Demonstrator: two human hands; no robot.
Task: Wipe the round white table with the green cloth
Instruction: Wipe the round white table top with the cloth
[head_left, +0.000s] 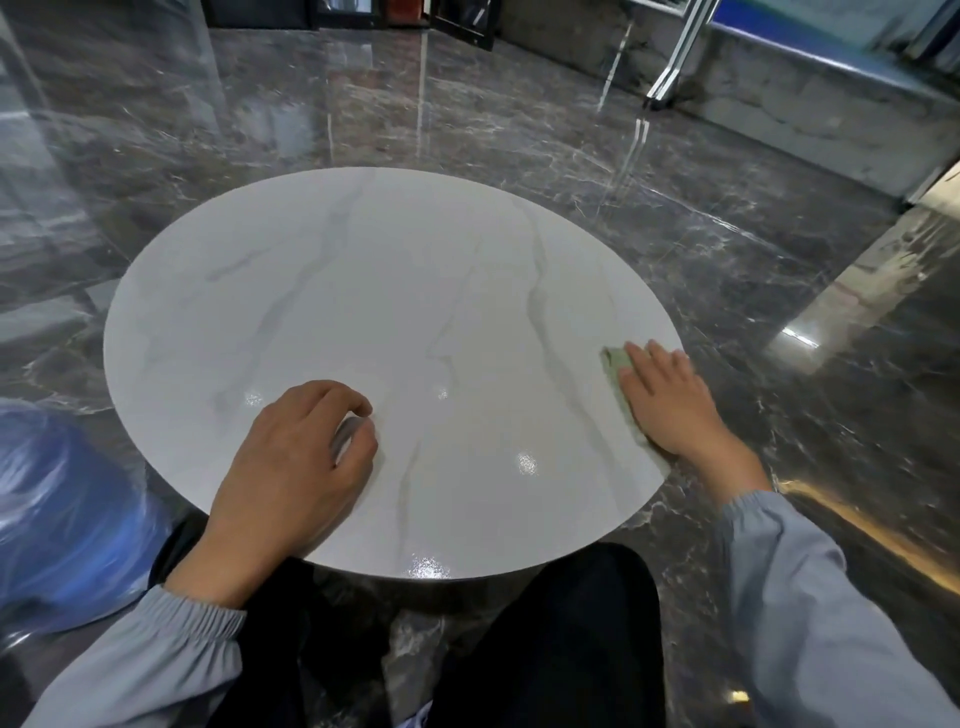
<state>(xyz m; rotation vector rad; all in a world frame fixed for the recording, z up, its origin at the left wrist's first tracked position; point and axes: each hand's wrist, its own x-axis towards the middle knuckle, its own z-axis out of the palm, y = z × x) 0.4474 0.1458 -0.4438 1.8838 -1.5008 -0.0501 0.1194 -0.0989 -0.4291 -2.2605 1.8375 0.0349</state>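
Here the right hand (670, 400) lies flat, fingers straight, pressing the green cloth (615, 364) onto the round white table (389, 286) at its rim. The cloth peeks out left of the fingers. The left hand (296, 457) rests loosely curled on the glossy, grey-veined top, holding nothing. Dark polished marble floor (519, 130) lies beyond both hands.

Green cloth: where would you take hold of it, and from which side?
Likely the free corner of the green cloth, poking out beside the fingertips of the right hand. It lies flat on the round white table, mostly under that pressing hand; only the strip on the table-centre side shows. Come from above on that side and pinch the corner.
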